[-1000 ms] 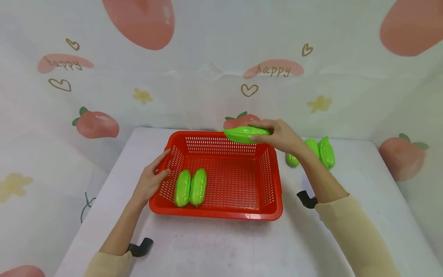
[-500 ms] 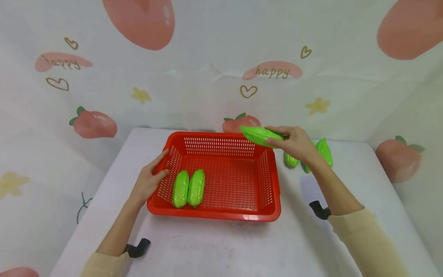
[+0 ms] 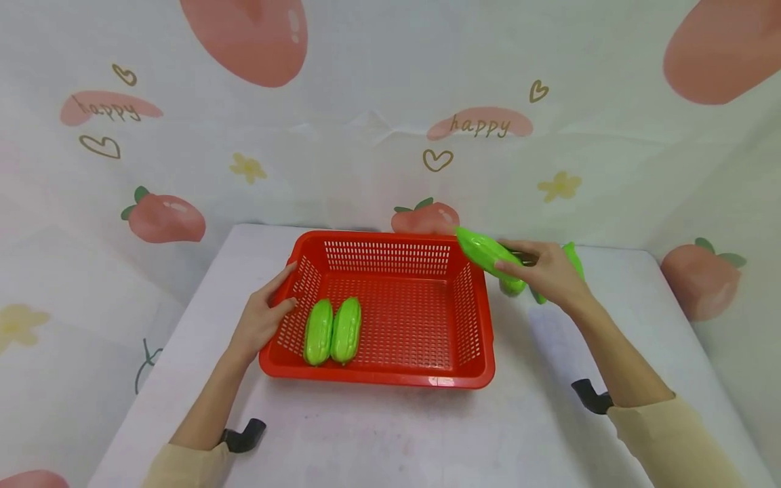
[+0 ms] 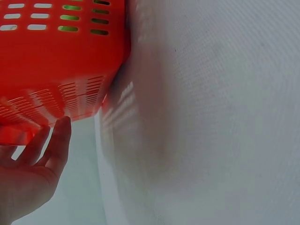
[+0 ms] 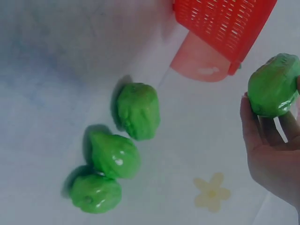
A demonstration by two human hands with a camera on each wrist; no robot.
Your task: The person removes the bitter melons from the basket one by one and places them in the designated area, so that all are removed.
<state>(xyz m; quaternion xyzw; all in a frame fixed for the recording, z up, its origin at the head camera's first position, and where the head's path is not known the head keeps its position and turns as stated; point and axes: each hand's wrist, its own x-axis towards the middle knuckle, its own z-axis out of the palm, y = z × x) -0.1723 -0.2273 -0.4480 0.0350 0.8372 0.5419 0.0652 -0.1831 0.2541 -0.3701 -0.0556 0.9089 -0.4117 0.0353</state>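
My right hand (image 3: 552,274) grips a green bitter gourd (image 3: 488,254) by one end, thumb on the near side, above the right rim of a red plastic basket (image 3: 378,381). In the right wrist view, fingers and thumb hold the same gourd up. Inside the basket, two more bitter gourds, a left one (image 3: 318,332) and a right one (image 3: 346,331), lie side by side at the left. My left hand (image 3: 259,322) holds the basket's left rim, thumb over it, and the left wrist view shows fingertips against the outer wall.
Beyond the basket's right side, three more bitter gourds, an upper one (image 5: 139,111), a middle one (image 5: 116,154) and a lower one (image 5: 96,193), lie on the white table (image 3: 390,440). My right hand partly hides them in the head view. A printed cloth (image 3: 342,156) hangs behind.
My right hand has moved right and a little down with the gourd, from over the basket's back to its right rim. The left hand has kept its hold on the basket.
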